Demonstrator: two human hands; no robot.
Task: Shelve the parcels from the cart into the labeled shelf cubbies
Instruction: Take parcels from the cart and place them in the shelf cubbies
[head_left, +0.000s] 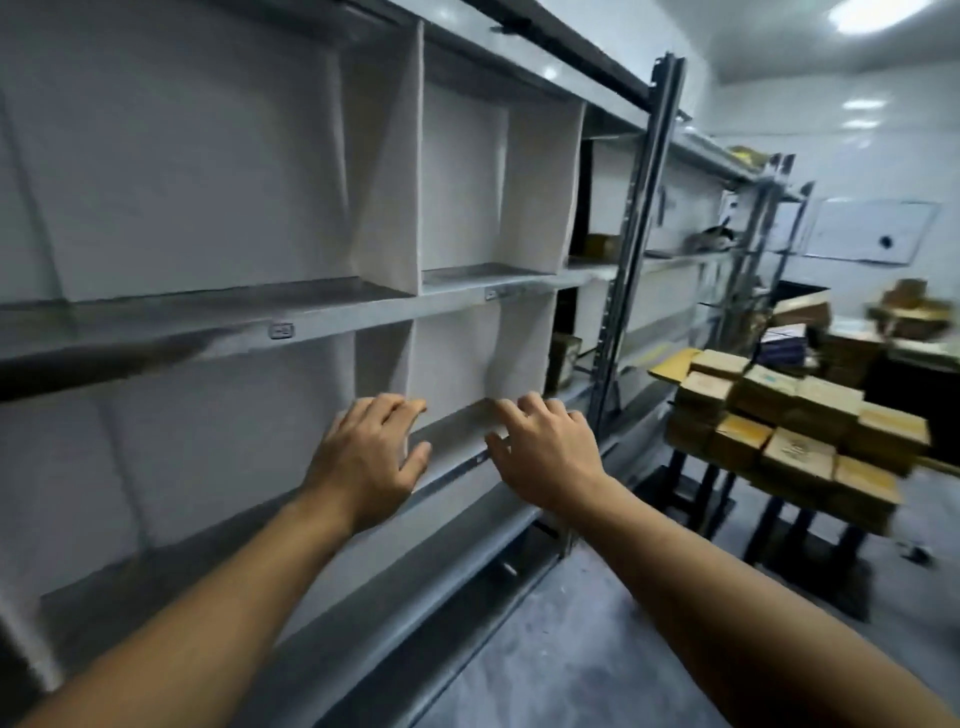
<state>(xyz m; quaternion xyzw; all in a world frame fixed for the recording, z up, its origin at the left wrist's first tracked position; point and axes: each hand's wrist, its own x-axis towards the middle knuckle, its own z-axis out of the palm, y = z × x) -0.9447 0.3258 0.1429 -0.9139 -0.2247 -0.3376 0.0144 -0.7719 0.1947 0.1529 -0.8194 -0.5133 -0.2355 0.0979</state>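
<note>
Left hand (366, 462), right hand (545, 457), relaxed, pointing into shelf cubby (452, 364)

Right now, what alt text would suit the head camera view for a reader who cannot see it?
Two bare, empty hands, left hand and right hand, reach with spread fingers toward an empty grey shelf cubby. To the right, a cart stacked with brown cardboard parcels stands on the floor.

— What colour is the shelf (363, 314) showing?
— Plain grey, and its dividers (540, 182) are showing off-white.
— And the parcels (800, 452)?
— They're looking tan-brown. The cart (777, 525) is showing black, the floor (571, 649) mottled grey.
</note>
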